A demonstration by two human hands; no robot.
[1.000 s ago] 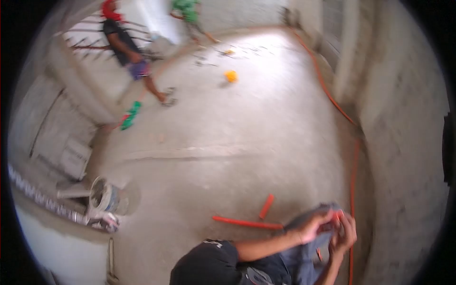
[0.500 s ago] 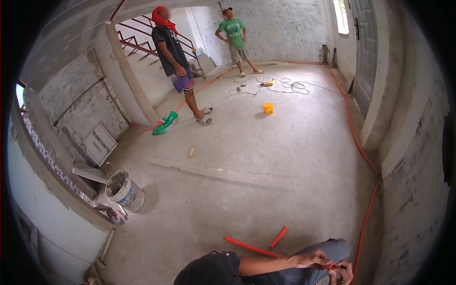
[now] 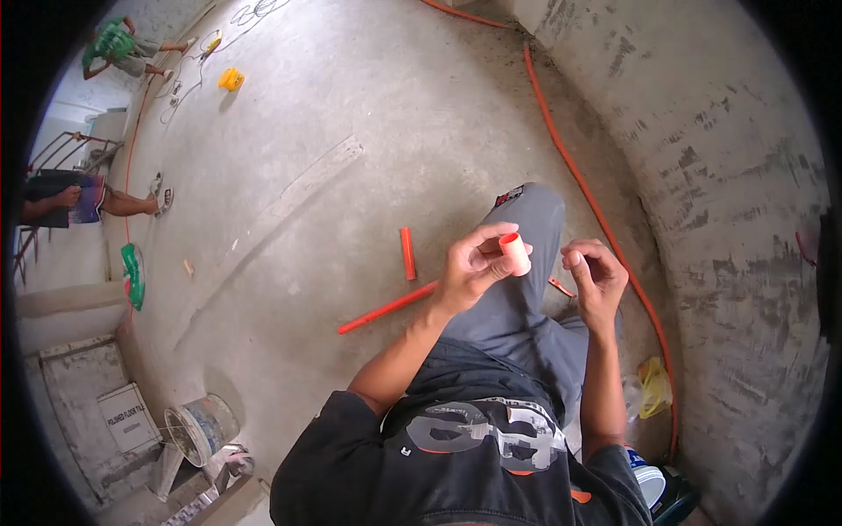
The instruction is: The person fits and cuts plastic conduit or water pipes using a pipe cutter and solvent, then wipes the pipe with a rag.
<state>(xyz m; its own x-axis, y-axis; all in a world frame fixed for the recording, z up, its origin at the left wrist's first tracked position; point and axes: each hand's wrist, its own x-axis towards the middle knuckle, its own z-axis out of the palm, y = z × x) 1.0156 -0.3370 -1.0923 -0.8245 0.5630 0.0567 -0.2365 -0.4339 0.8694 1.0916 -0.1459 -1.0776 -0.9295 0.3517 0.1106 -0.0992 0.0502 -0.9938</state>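
My left hand (image 3: 474, 270) pinches a short orange pipe piece (image 3: 516, 254) between thumb and fingers, its open end tipped up toward me. To the right, apart from the piece, my right hand (image 3: 598, 279) is raised with its fingers curled and thumb and fingertip pressed together; whether anything small is between them I cannot make out. On the floor left of my knee lie a long orange pipe (image 3: 386, 309) and a shorter orange pipe (image 3: 408, 254). A thin orange item (image 3: 562, 287) shows partly between my leg and right hand.
An orange conduit (image 3: 579, 171) runs along the wall base at right. A yellow plastic bag (image 3: 654, 388) and a white tub (image 3: 649, 484) are beside me. At left stand a dirty bucket (image 3: 219, 421), a yellow container (image 3: 231, 80) and two people, one in a green shirt (image 3: 112, 41).
My view has tilted down and swung right. Both hands were together at the orange piece; now my left hand holds it up and my right hand is away from it.
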